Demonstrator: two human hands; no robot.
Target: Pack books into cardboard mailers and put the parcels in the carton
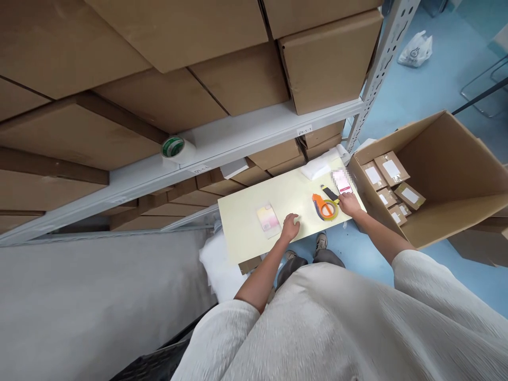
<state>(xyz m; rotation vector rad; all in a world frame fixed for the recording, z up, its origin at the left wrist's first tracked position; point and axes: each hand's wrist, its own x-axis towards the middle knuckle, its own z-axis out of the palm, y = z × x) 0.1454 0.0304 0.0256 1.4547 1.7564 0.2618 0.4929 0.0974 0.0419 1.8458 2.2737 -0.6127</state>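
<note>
My left hand [291, 227] is over the front of the pale table [242, 238], its thumb and fingers apart and nothing between them. To its left lies a flat pink-and-yellow package [269, 219] in what looks like a clear wrapper. At the table's right end, the fingers of my right hand [350, 205] are closed at the near end of a black and yellow utility knife [329, 193]. An orange tape dispenser [319, 203] with a roll of yellowish tape lies just left of that hand. Beyond it is a phone [343, 185] with a lit screen, partly blurred out.
Right of the table stands a large open carton [448, 174] with several small labelled boxes [391, 168] inside. A metal shelf [254, 129] loaded with cartons overhangs the table's back; a tape roll [178, 150] sits on its edge. White wrapping [321, 164] lies at the table's back.
</note>
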